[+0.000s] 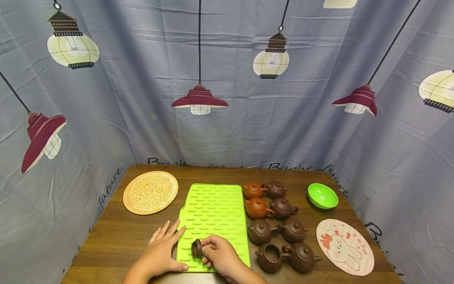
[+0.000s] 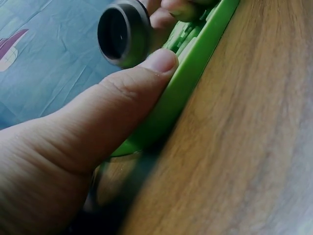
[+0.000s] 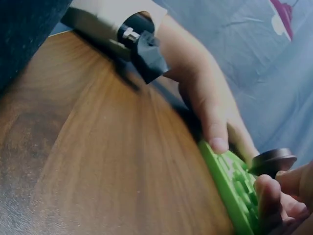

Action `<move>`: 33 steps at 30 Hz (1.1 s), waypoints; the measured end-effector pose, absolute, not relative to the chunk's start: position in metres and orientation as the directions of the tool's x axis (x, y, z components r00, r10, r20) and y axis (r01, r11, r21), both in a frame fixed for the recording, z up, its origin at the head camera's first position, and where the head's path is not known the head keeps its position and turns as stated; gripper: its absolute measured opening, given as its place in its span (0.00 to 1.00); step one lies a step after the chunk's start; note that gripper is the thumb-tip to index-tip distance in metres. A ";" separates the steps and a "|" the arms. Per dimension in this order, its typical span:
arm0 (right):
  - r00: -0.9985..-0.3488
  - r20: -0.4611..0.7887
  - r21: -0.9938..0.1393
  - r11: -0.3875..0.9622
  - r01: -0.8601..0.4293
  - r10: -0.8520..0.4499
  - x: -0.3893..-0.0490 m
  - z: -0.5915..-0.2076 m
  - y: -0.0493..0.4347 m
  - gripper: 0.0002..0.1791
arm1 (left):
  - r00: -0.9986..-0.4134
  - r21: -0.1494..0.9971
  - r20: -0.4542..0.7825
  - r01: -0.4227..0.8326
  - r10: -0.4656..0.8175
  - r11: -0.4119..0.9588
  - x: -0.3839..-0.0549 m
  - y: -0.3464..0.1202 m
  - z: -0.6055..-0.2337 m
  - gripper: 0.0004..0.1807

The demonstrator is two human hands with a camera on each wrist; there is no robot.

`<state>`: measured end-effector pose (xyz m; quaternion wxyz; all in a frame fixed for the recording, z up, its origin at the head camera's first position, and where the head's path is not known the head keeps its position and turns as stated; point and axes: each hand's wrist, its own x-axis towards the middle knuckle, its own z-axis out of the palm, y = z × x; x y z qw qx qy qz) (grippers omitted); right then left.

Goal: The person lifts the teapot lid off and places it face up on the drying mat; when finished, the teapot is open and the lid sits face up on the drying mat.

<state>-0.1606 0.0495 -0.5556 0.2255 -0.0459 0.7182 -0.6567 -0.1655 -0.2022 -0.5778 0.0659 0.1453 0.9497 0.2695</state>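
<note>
My right hand (image 1: 224, 257) pinches a small dark brown teapot lid (image 1: 196, 249) over the near part of the green ridged mat (image 1: 218, 213). The lid is tipped on its side, its hollow underside turned to the left; in the left wrist view the lid (image 2: 123, 33) appears as a dark ring. My left hand (image 1: 157, 254) lies at the mat's left edge with fingers spread, and its thumb (image 2: 159, 62) touches the near left corner. A dark brown teapot (image 1: 268, 269) without a lid stands right of the mat, its round mouth facing up.
Several lidded teapots stand in two columns right of the mat, including an orange one (image 1: 256, 208) and a brown one (image 1: 301, 258). Further right are a green bowl (image 1: 322, 196) and a pink rabbit-print mat (image 1: 345, 246). A round tan mat (image 1: 150, 193) lies back left.
</note>
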 end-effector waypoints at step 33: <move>-0.933 -0.080 -0.791 0.592 -0.155 -0.351 -0.159 -0.558 0.032 0.12 | -0.946 0.536 -0.021 0.263 0.324 0.802 -0.165 -0.202 -0.578 0.71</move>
